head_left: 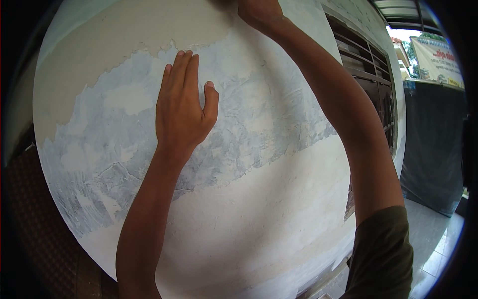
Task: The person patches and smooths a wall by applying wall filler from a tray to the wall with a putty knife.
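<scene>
My left hand point(183, 104) lies flat against a wall point(269, 214), its fingers stretched upward and the thumb held apart. It holds nothing. Under the palm is a patchy blue-grey band point(124, 144) with rough, scraped-looking marks. My right hand point(261, 14) is raised high at the upper edge of the picture, with its fingers looking curled. The frame cuts off most of those fingers, and a dark blur beside them is too unclear to name. Above the left fingertips, a beige layer point(124, 35) ends in a ragged edge.
A dark window with horizontal slats point(356, 47) is set in the wall on the right. Beyond it stand a dark covered panel point(433, 144) and a printed banner point(438, 60). A reddish-brown patterned surface point(37, 214) lies at the lower left; pale floor tiles point(430, 261) show lower right.
</scene>
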